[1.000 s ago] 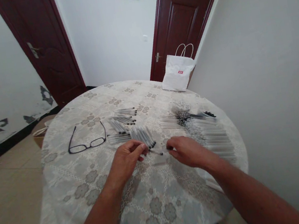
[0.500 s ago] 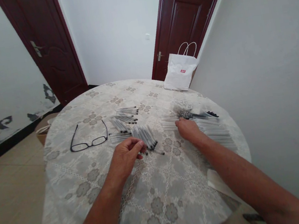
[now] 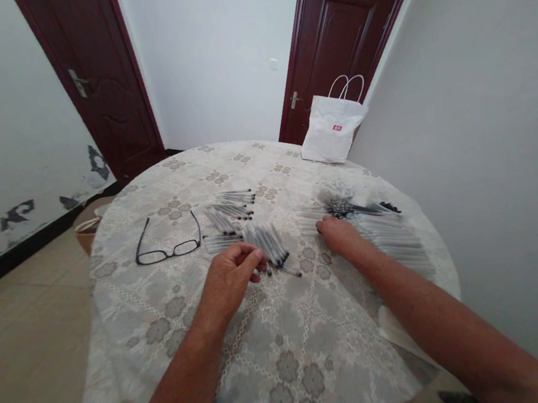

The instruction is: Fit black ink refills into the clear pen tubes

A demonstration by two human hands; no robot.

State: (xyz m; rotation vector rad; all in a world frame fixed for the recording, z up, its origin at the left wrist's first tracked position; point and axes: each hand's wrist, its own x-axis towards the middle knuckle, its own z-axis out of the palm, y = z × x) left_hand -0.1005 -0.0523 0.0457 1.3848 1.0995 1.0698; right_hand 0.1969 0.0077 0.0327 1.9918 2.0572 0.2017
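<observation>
My left hand (image 3: pixel 236 272) is closed, thumb against curled fingers, at the near edge of a pile of clear pens with black ends (image 3: pixel 266 245). Whatever it may grip is hidden by the fingers. Several smaller groups of the same pens (image 3: pixel 232 210) lie just beyond. On the right, my right hand (image 3: pixel 339 235) is pinched beside a heap of small black pen parts (image 3: pixel 341 207); a dark bit shows at its fingertips, too small to name. Rows of clear pen tubes (image 3: pixel 390 237) lie beside and partly beneath the right wrist.
Black-framed glasses (image 3: pixel 168 250) lie at the left of the round table with its patterned cloth (image 3: pixel 279 335). A crumpled clear plastic bag (image 3: pixel 335 190) sits behind the black parts. At the back right stands a white paper bag (image 3: pixel 331 128), near the wall.
The view has shifted a little to the left. My right hand has drawn slightly left and toward me from the black parts. My left hand stays by the pen pile.
</observation>
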